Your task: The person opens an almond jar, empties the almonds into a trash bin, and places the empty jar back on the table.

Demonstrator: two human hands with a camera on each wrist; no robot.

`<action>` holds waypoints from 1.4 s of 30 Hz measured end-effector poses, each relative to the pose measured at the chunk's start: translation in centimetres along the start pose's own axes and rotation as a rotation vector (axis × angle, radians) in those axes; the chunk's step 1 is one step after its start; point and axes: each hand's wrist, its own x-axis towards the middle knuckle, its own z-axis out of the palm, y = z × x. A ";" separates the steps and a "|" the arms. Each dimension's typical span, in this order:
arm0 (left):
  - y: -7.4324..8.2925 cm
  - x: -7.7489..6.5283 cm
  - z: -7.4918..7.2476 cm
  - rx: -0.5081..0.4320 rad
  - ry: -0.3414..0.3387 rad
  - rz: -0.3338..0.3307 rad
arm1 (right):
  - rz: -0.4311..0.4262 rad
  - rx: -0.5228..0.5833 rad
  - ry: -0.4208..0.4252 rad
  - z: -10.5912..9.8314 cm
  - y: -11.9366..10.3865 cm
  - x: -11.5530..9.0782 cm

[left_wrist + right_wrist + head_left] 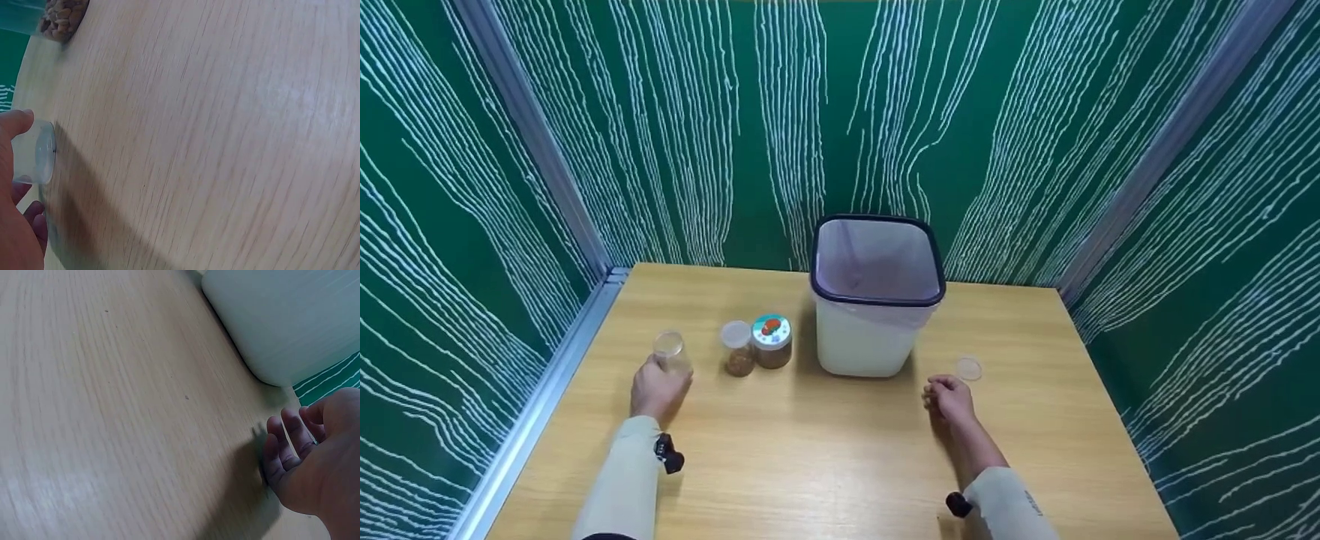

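My left hand (658, 386) holds a clear plastic jar (670, 345) near the left side of the table, thumb on one side and fingers round the other. In the left wrist view the base of that jar (46, 152) sits close over the wood, and nothing shows inside it. Near a round clear lid (969, 368), my right hand (951, 399) rests low by the table. Its fingers (275, 450) hang loosely curled, with nothing visible between them. To the right of the left hand stand a small lidded jar (738, 349) with brown contents and a wider jar (772, 341) with a printed lid.
A white bin (864, 337) with a dark rim and a liner stands at the back middle of the wooden table (810, 465), between the jars and the round lid. Green walls (787, 135) with white wavy lines and metal posts (540, 142) enclose the table's back and sides.
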 end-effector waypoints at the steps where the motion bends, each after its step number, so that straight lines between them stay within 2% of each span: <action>1: -0.1 0.0 0.0 -0.003 -0.003 -0.006 | 0.006 -0.004 -0.003 0.0 0.1 0.0; 5: -1.3 0.7 0.4 0.008 0.004 -0.037 | 0.018 -0.013 -0.003 0.0 0.4 -0.1; 12: -4.4 2.8 2.3 0.173 0.082 -0.034 | -0.001 0.003 -0.002 0.0 0.0 -0.5; 15: -5.0 2.8 2.6 0.163 0.112 -0.059 | -0.010 -0.008 -0.021 0.3 -0.4 -0.9; 22: -5.3 1.5 2.8 0.105 0.123 -0.112 | -0.047 -0.010 -0.047 1.4 -0.9 -2.1; 25: -5.4 0.6 2.9 0.073 0.129 -0.123 | -0.038 0.001 -0.069 1.7 -1.4 -2.5; 33: -5.3 -2.0 3.8 -0.020 0.132 -0.126 | -0.067 -0.059 -0.090 2.2 -2.1 -4.0; 35: -4.9 -2.4 4.1 -0.090 0.116 -0.113 | -0.078 -0.073 -0.086 2.4 -2.1 -4.4; 40: -3.6 -3.6 5.3 -0.337 0.053 -0.064 | -0.116 -0.095 -0.086 3.0 -1.9 -5.6; 42: -3.0 -3.9 5.8 -0.395 0.034 -0.038 | -0.127 -0.095 -0.089 3.3 -1.9 -6.0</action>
